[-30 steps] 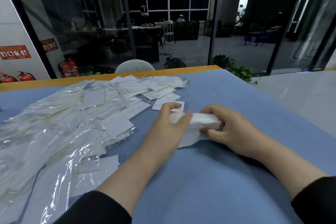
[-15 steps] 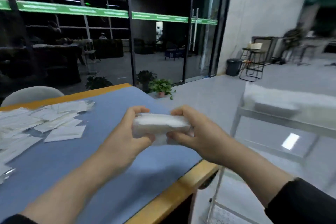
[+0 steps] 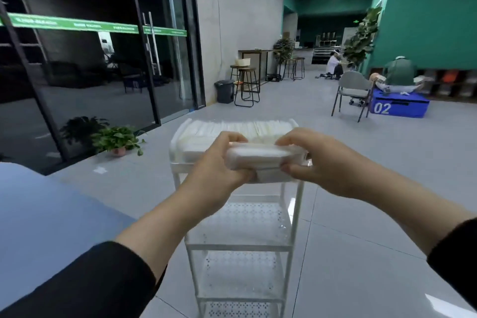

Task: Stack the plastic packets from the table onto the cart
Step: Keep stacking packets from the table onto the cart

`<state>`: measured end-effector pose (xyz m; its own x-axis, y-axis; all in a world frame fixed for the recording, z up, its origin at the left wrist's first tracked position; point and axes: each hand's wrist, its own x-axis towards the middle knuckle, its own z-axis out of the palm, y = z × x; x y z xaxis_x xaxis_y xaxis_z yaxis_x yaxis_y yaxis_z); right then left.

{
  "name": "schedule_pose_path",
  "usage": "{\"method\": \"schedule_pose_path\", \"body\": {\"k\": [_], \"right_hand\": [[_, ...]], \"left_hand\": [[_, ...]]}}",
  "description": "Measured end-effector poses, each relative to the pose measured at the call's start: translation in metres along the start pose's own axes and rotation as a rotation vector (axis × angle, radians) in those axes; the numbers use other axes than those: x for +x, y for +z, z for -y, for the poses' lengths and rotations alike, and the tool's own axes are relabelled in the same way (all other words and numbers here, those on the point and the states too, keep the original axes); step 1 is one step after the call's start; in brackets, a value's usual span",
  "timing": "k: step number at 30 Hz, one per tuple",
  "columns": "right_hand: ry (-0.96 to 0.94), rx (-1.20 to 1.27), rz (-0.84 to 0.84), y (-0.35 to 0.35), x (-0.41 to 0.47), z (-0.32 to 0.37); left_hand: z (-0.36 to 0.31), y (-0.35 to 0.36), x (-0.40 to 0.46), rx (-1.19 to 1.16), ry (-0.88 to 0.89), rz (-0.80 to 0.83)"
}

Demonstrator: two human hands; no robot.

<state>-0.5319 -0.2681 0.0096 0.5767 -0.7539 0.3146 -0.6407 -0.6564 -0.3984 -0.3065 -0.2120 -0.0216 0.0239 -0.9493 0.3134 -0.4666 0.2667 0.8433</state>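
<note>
A thick bundle of white plastic packets (image 3: 258,160) is held between both hands, above the near edge of the white cart's top tray. My left hand (image 3: 219,170) grips its left end and my right hand (image 3: 317,162) grips its right end. The cart (image 3: 178,160) is a white tiered trolley with perforated lower shelves (image 3: 247,222). Its top tray holds rows of packets (image 3: 242,128) stacked side by side. The loose packets on the table are out of view.
A corner of the blue table (image 3: 46,214) lies at the lower left. Potted plants (image 3: 116,141) stand by the glass wall. Stools (image 3: 246,85), a bin (image 3: 225,91), a grey chair (image 3: 353,90) and a blue box (image 3: 400,106) stand farther off on the tiled floor.
The view has swung right from the table to the cart. Both hands have carried the bundle off the table and over the cart's top tray.
</note>
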Motion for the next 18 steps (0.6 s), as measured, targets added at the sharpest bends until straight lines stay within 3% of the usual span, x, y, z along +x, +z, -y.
{"method": "schedule_pose_path", "body": {"k": [10, 18], "right_hand": [[0.098, -0.208, 0.013, -0.010, 0.078, -0.045], [0.089, -0.322, 0.064, 0.011, 0.091, -0.066]], "left_hand": [[-0.004, 0.010, 0.106, 0.662, 0.040, 0.120], [0.021, 0.019, 0.127, 0.861, 0.095, 0.195]]}}
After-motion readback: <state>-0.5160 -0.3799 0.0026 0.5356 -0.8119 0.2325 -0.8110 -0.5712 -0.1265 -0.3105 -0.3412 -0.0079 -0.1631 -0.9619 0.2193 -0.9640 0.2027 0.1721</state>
